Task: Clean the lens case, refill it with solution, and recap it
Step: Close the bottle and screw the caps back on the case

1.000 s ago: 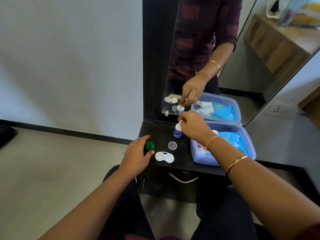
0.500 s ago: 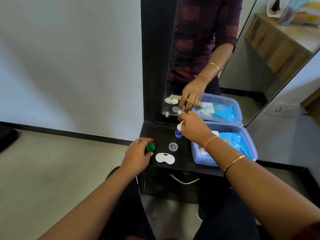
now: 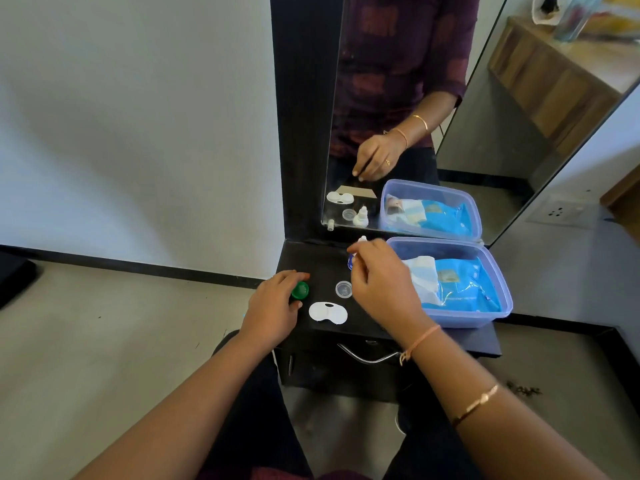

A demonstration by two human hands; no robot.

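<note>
The white double-well lens case (image 3: 328, 312) lies open on the black cabinet top (image 3: 322, 265). Just behind it sits a small clear cap (image 3: 343, 289). My left hand (image 3: 273, 306) pinches a green cap (image 3: 300, 290) between thumb and fingers, resting on the cabinet top left of the case. The small solution bottle (image 3: 352, 262) stands at the back, mostly hidden behind my right hand (image 3: 381, 282). That hand hovers off the bottle with loosely curled fingers; the mirror shows nothing in it.
A clear plastic box (image 3: 498, 299) with blue packets and tissue fills the right side of the cabinet top. A tall mirror (image 3: 398, 98) stands right behind. A drawer handle (image 3: 367, 356) is below the front edge. Bare floor lies to the left.
My right hand has let go of the solution bottle's top and drawn back toward me. My left hand stays on the green cap.
</note>
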